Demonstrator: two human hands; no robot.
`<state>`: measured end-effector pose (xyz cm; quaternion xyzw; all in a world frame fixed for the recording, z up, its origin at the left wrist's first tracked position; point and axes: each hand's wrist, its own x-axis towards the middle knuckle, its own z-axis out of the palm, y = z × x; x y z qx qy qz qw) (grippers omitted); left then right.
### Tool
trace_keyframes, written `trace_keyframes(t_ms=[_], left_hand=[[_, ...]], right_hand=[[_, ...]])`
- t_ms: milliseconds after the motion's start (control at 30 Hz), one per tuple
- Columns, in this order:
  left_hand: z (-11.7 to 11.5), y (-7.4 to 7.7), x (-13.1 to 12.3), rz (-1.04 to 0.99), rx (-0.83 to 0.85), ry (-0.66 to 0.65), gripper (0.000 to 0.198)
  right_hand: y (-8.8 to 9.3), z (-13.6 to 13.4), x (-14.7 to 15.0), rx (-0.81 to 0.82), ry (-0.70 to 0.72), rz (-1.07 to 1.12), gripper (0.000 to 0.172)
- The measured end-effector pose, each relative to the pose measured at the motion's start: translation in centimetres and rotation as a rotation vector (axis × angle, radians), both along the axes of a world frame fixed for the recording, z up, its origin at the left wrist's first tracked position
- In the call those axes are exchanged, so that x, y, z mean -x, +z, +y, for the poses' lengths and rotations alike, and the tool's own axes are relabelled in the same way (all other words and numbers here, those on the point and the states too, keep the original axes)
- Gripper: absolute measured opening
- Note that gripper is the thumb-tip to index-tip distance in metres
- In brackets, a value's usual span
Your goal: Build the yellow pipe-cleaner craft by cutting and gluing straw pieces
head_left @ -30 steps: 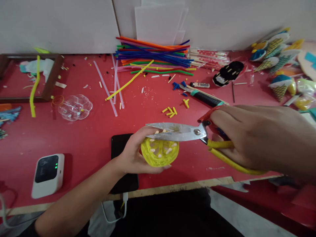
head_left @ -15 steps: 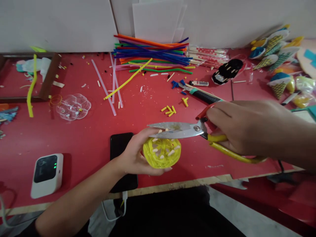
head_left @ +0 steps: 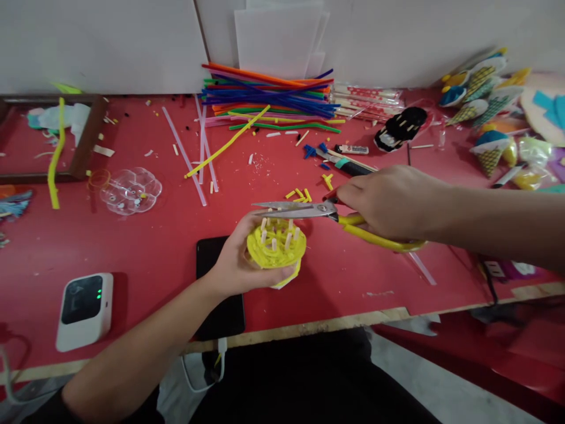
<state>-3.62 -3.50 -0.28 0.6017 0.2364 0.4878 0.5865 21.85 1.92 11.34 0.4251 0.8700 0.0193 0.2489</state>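
Observation:
My left hand (head_left: 241, 253) is wrapped round a yellow cup-shaped craft piece (head_left: 276, 253). Several short wooden sticks (head_left: 288, 240) stand up from its yellow top. In my right hand (head_left: 392, 203) is a pair of scissors (head_left: 324, 208) with red and yellow handles. The blades lie nearly together, pointing left across the far side of the sticks. Whether they touch a stick I cannot tell. Just beyond the blades lie several small yellow cut pieces (head_left: 299, 194).
Colourful pipe cleaners (head_left: 273, 97) are heaped at the back. A box cutter (head_left: 348, 166), a lighter (head_left: 352, 149) and a black craft piece (head_left: 401, 128) lie behind my right hand. Left are a clear flower-shaped tray (head_left: 132, 191), a white device (head_left: 83, 312) and a phone (head_left: 223, 315).
Both hands have shifted up and left. The yellow craft piece has tipped, so its sticks now stand more upright. The scissors have moved left with my right hand, and their blades are closer together.

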Motion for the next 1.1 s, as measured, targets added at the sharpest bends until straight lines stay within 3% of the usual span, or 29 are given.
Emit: trace_keyframes(t_ms=[100, 300, 500, 667, 867, 1100], left_hand=[[0.1, -0.2, 0.1, -0.014, 0.029, -0.03, 0.06], [0.3, -0.3, 0.2, -0.013, 0.012, 0.002, 0.062], [0.3, -0.4, 0.0, -0.014, -0.151, 0.003, 0.087], [0.3, -0.6, 0.2, 0.001, -0.15, 0.009, 0.081], [0.6, -0.4, 0.7, 0.044, -0.239, -0.021, 0.087], [-0.1, -0.7, 0.6, 0.058, -0.214, -0.008, 0.087]], right_hand=[[0.0, 0.3, 0.6, 0.025, -0.037, -0.141, 0.027], [0.3, 0.6, 0.3, -0.062, 0.036, -0.032, 0.034], [0.4, 0.1, -0.5, -0.101, 0.059, 0.011, 0.029], [0.9, -0.2, -0.8, -0.121, 0.034, -0.015, 0.021], [1.2, -0.6, -1.2, -0.125, 0.014, -0.016, 0.024], [1.3, -1.2, -0.5, -0.057, -0.029, -0.05, 0.028]])
